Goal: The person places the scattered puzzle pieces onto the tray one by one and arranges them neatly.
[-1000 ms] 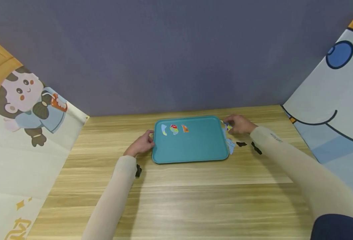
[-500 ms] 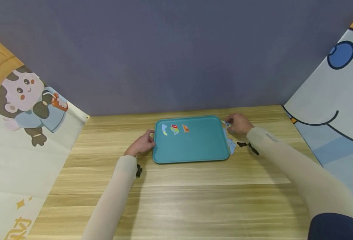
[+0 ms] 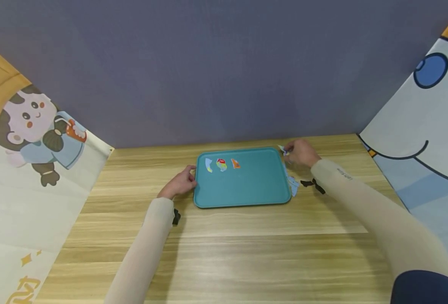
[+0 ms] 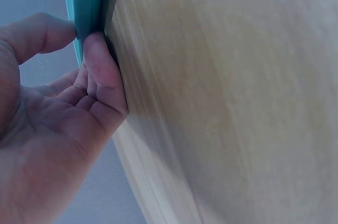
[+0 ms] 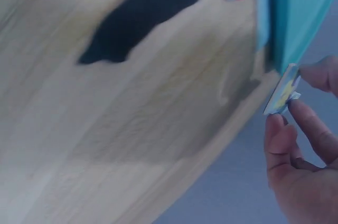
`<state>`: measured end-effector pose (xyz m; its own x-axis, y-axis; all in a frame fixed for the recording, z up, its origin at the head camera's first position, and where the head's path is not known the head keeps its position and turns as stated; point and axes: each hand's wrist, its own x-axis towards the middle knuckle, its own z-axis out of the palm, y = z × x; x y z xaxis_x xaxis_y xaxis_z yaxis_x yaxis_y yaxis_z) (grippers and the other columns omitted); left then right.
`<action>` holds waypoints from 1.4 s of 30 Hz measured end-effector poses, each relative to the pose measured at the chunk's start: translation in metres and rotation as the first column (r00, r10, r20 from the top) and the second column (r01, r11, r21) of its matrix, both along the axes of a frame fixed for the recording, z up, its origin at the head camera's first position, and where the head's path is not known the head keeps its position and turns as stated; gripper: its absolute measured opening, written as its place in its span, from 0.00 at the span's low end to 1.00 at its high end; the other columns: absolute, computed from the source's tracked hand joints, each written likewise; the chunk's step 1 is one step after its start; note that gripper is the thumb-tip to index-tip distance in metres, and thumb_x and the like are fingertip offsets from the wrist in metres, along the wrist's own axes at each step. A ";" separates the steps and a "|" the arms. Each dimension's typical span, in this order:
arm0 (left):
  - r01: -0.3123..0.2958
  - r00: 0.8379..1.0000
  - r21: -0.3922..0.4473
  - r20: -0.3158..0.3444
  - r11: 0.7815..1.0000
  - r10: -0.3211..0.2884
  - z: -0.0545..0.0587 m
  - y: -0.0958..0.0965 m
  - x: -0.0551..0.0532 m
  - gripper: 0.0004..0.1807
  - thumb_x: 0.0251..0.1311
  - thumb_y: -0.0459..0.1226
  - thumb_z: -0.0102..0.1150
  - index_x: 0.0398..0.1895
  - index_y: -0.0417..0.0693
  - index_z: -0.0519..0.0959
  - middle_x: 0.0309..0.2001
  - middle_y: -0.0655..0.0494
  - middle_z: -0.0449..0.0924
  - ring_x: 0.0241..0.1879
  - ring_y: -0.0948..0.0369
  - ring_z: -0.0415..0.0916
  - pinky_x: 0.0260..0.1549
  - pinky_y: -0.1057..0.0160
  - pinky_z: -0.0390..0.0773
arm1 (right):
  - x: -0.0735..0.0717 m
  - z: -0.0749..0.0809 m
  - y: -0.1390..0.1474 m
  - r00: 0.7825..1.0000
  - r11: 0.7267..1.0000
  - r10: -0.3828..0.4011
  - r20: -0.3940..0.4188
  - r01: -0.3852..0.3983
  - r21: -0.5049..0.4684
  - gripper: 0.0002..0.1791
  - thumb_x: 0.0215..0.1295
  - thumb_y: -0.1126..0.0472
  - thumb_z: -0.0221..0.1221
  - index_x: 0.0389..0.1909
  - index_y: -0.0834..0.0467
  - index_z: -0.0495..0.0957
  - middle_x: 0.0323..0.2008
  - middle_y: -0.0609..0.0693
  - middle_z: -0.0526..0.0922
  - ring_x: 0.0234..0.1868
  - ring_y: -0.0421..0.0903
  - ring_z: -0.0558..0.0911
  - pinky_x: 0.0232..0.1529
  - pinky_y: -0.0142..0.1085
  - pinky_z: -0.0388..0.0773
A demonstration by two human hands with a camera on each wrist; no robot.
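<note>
A teal tray [image 3: 247,185] lies on the wooden table. At its left edge my left hand [image 3: 179,183] grips the rim, thumb on top and fingers low against its side, as the left wrist view shows. Beyond the tray's far right corner, my right hand [image 3: 301,153] holds a thin printed puzzle piece [image 5: 283,91] between thumb and fingertips, lifted off the table. Inside the tray, along its upper left, sit a pale blue piece [image 3: 208,164], a red-and-yellow piece [image 3: 221,164] and an orange piece [image 3: 235,163].
Beside the tray's right edge lie light blue pieces [image 3: 293,185]. Farther right are two dark pieces, one [image 3: 306,183] in full view and another [image 3: 318,187] partly behind the right sleeve. A grey-blue panel [image 3: 224,84] stands behind the table, with printed panels at both sides.
My right hand has shifted slightly back and left, raising the puzzle piece away from those beside the tray. The left hand and the tray stay in place.
</note>
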<state>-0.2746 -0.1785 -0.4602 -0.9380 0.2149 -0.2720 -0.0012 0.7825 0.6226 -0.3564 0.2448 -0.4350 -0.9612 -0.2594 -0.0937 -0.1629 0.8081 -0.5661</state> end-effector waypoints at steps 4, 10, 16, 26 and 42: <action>-0.006 1.000 0.009 0.005 1.000 0.006 0.000 -0.001 0.001 0.35 0.60 0.33 0.53 0.70 0.41 0.54 0.42 0.45 0.75 0.38 0.53 0.74 0.39 0.56 0.73 | 0.002 0.006 -0.012 0.999 1.000 0.027 -0.039 -0.027 0.002 0.23 0.54 0.61 0.65 0.51 0.65 0.78 0.46 0.62 0.78 0.45 0.56 0.75 0.44 0.49 0.72; -0.012 1.000 0.016 0.014 1.000 0.012 0.000 -0.002 0.000 0.35 0.60 0.33 0.53 0.70 0.42 0.54 0.42 0.45 0.75 0.38 0.54 0.74 0.38 0.56 0.73 | 0.001 0.006 -0.036 0.996 0.997 0.075 -0.047 -0.075 -0.005 0.22 0.52 0.63 0.65 0.50 0.66 0.78 0.42 0.59 0.79 0.41 0.53 0.76 0.40 0.46 0.73; -0.012 1.000 0.016 0.013 1.000 0.012 -0.002 -0.004 0.000 0.34 0.60 0.33 0.53 0.70 0.42 0.54 0.42 0.45 0.75 0.37 0.54 0.73 0.38 0.57 0.73 | 0.003 0.006 -0.063 0.995 0.995 0.098 -0.005 -0.098 -0.019 0.23 0.51 0.62 0.65 0.50 0.65 0.78 0.44 0.59 0.79 0.40 0.52 0.78 0.38 0.43 0.75; -0.014 1.000 0.022 0.011 1.000 0.014 -0.001 -0.004 0.002 0.35 0.60 0.32 0.53 0.70 0.42 0.54 0.41 0.45 0.75 0.38 0.54 0.73 0.38 0.56 0.73 | 0.006 -0.004 -0.100 0.993 0.993 0.113 -0.022 -0.112 0.033 0.20 0.49 0.61 0.66 0.45 0.65 0.81 0.42 0.57 0.82 0.40 0.53 0.79 0.39 0.43 0.76; 0.008 1.000 -0.012 -0.005 1.000 -0.008 0.001 -0.002 -0.001 0.34 0.60 0.33 0.52 0.70 0.41 0.54 0.43 0.43 0.75 0.39 0.52 0.74 0.40 0.54 0.73 | 0.009 -0.012 -0.127 0.997 0.998 0.055 0.054 -0.055 -0.001 0.20 0.54 0.63 0.66 0.48 0.65 0.79 0.49 0.60 0.77 0.44 0.54 0.77 0.40 0.45 0.76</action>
<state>-0.2752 -0.1806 -0.4590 -0.9376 0.2193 -0.2699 0.0084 0.7902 0.6128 -0.3476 0.1180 -0.4469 -0.9390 -0.3118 -0.1453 -0.1763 0.7990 -0.5750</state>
